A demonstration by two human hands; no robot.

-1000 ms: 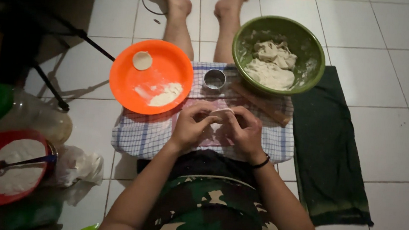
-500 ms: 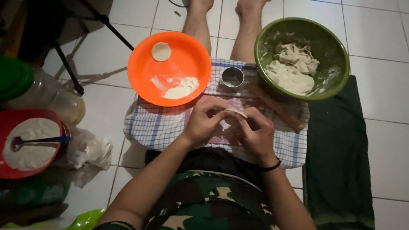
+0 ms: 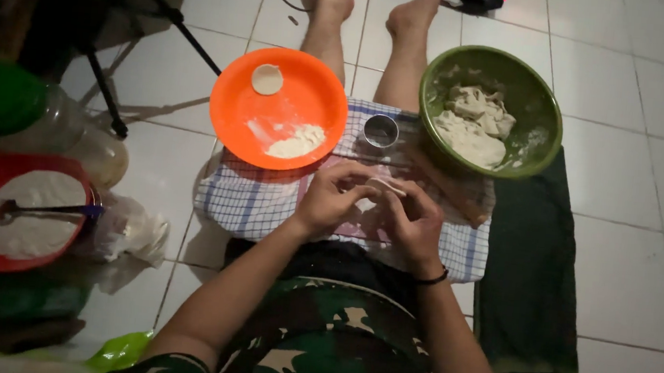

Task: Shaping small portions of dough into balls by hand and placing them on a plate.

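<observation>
As half a second ago, both hands (image 3: 370,210) still pinching the dough piece (image 3: 386,186) over the checked cloth (image 3: 254,204).

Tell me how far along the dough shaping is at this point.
Done: one flat round piece lies on the orange plate. In hand: left hand and right hand pinch a small dough piece between the fingertips. Left: a large mass of dough sits in the green bowl.
</observation>
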